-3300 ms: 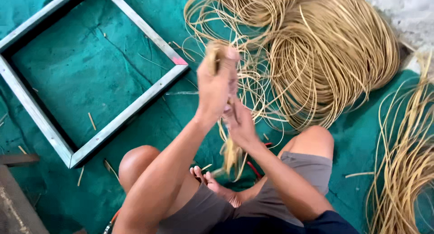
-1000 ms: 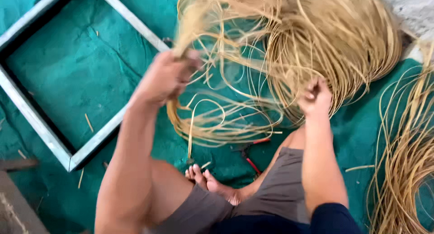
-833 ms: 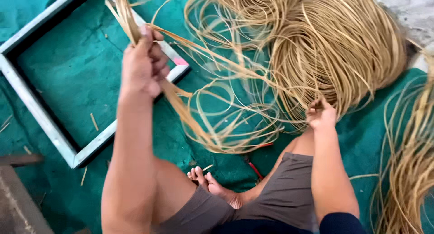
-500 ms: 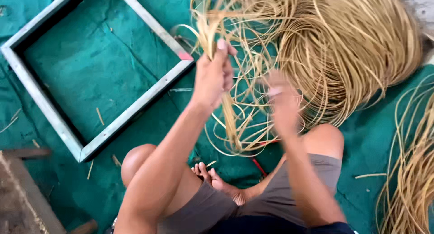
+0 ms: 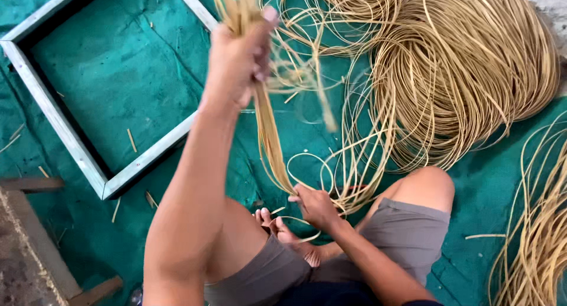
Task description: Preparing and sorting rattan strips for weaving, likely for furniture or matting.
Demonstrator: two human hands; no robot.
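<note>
the left hand [image 5: 239, 61] is lifted high and closed tight around a bundle of rattan strands [image 5: 269, 134], with the thumb pressed on top of them. half a second ago this hand was lower and nearer to the middle; now it is pulled up and more to the left, so the strands hang straight and tense from the fist down to the lap. the right hand [image 5: 316, 207], which was raised and blurred beside the bundle, has come down low, just above the bare feet [image 5: 277, 223], and its fingers pinch the lower part of the same strands where they curl into a small loop. i judge from this that the bundle is now drawn out of the big coil of rattan [image 5: 466, 75] and is stretched between both hands, so the separating looks nearly finished for this bunch, though some strands at the right side remain tangled with the coil. the grey square frame [image 5: 71, 140] lies untouched on the green tarp [image 5: 118, 75], well apart from both hands. another loose heap of rattan [image 5: 531, 253] lies at the right edge.
</note>
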